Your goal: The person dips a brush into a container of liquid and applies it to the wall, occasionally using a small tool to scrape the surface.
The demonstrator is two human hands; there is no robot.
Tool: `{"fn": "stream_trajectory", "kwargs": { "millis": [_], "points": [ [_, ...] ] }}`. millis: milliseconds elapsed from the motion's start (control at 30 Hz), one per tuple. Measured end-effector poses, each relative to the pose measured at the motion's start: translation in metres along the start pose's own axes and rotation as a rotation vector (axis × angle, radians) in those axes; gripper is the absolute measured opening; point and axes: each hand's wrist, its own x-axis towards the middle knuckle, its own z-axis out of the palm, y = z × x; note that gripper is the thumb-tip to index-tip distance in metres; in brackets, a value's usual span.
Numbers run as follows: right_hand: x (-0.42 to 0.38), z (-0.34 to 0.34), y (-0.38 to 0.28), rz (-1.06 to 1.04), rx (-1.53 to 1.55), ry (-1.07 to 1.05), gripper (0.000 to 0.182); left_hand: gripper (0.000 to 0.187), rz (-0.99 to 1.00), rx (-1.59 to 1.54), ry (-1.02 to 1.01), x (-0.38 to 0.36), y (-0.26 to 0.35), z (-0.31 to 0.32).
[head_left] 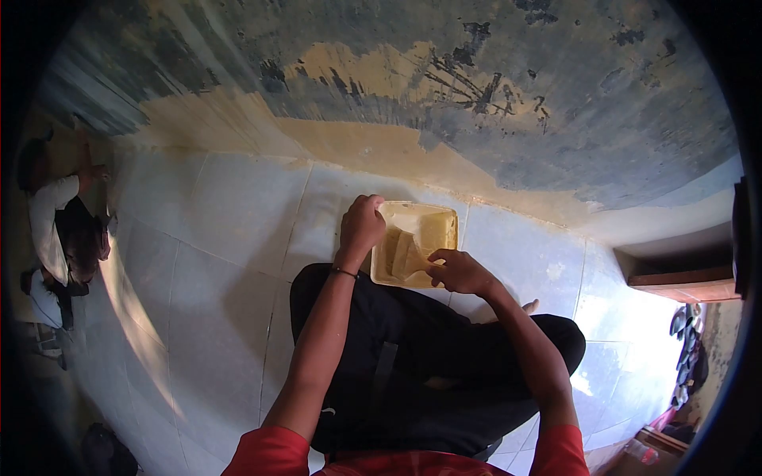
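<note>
A cream-coloured rectangular tub (455, 230) stands on the tiled floor in front of my crossed legs, with some yellowish paint (435, 231) inside. My left hand (363, 226) is closed on its far left corner. Inside the tub, a wide, paint-coated brush (407, 252) leans with its head low against the left part. My right hand (459, 272) pinches the brush's handle at the tub's right side. The fingers partly hide the handle.
Just beyond the tub rises a wall (508, 151) with patchy grey and tan paint. Another person (59, 214) sits far left. A wooden shelf (683, 279) juts out at the right, near a row of shoes (684, 349). Pale tiles (214, 293) cover the floor.
</note>
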Motion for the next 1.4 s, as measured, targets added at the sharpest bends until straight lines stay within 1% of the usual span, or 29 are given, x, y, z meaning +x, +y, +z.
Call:
{"fn": "stream_trajectory", "kwargs": {
  "millis": [33, 67, 133, 167, 233, 267, 333, 367, 433, 500, 567, 667, 767, 833, 900, 967, 1067, 1133, 1167, 1233, 1333, 1400],
  "points": [
    [-0.002, 0.001, 0.0, -0.069, -0.028, 0.047, 0.038, 0.022, -0.005, -0.022, 0.0, 0.002, -0.001, 0.0],
    [-0.001, 0.003, 0.005, -0.07, -0.028, 0.048, 0.038, 0.022, -0.003, -0.021, 0.0, 0.004, -0.001, 0.0],
    [-0.003, 0.005, 0.009, -0.293, -0.193, 0.205, 0.034, 0.022, -0.04, -0.047, 0.007, 0.006, -0.002, 0.001],
    [-0.008, 0.004, 0.006, -0.294, -0.191, 0.206, 0.034, 0.022, -0.039, -0.045, 0.007, 0.006, -0.003, 0.001],
    [-0.028, -0.003, -0.006, -0.271, -0.292, 0.317, 0.031, 0.021, -0.025, -0.048, 0.029, 0.007, -0.005, 0.003],
    [-0.036, -0.007, -0.01, -0.27, -0.29, 0.32, 0.031, 0.021, -0.022, -0.047, 0.028, 0.007, -0.004, 0.003],
    [-0.052, -0.015, -0.014, -0.28, -0.388, 0.413, 0.031, 0.018, 0.006, -0.024, 0.073, 0.006, -0.004, 0.004],
    [-0.06, -0.018, -0.016, -0.278, -0.384, 0.415, 0.031, 0.018, 0.01, -0.023, 0.069, 0.005, -0.005, 0.004],
    [-0.075, -0.022, -0.016, -0.328, -0.381, 0.544, 0.031, 0.018, 0.005, -0.047, 0.057, 0.005, -0.006, 0.004],
    [-0.083, -0.022, -0.009, -0.355, -0.379, 0.593, 0.031, 0.017, 0.005, -0.05, 0.041, 0.004, -0.005, 0.003],
    [-0.089, -0.019, -0.002, -0.439, -0.397, 0.691, 0.028, 0.016, 0.016, -0.044, 0.018, 0.006, -0.005, 0.003],
    [-0.097, -0.02, 0.004, -0.46, -0.372, 0.702, 0.025, 0.015, 0.04, -0.054, 0.032, 0.005, -0.007, 0.005],
    [-0.097, -0.019, 0.006, -0.487, -0.335, 0.727, 0.023, 0.013, 0.012, -0.059, 0.026, 0.006, -0.007, 0.006],
    [-0.095, -0.018, 0.007, -0.448, -0.308, 0.707, 0.025, 0.013, -0.022, -0.098, 0.033, 0.006, -0.008, 0.007],
    [-0.093, -0.017, 0.009, -0.41, -0.286, 0.687, 0.028, 0.014, -0.003, -0.088, 0.025, 0.007, -0.01, 0.008],
    [-0.088, -0.013, 0.015, -0.472, -0.371, 0.673, 0.022, 0.015, 0.012, -0.081, 0.019, 0.006, -0.005, 0.007],
    [-0.086, -0.006, 0.019, -0.44, -0.419, 0.621, 0.021, 0.016, 0.008, -0.08, 0.012, 0.005, -0.007, 0.007],
    [-0.085, -0.005, 0.019, -0.426, -0.396, 0.631, 0.02, 0.018, 0.07, -0.09, 0.031, 0.005, -0.01, 0.009],
    [-0.084, -0.006, 0.019, -0.414, -0.383, 0.639, 0.019, 0.018, 0.071, -0.089, 0.029, 0.004, -0.01, 0.009],
    [-0.081, -0.01, 0.02, -0.385, -0.346, 0.653, 0.018, 0.023, 0.052, 0.009, 0.021, 0.001, -0.005, 0.006],
    [-0.077, -0.013, 0.024, -0.353, -0.267, 0.677, 0.016, 0.025, -0.002, 0.023, -0.003, -0.005, 0.008, 0.003],
    [-0.077, -0.015, 0.024, -0.348, -0.222, 0.688, 0.015, 0.027, 0.02, 0.012, -0.014, -0.007, 0.009, 0.002]
  ]
}}
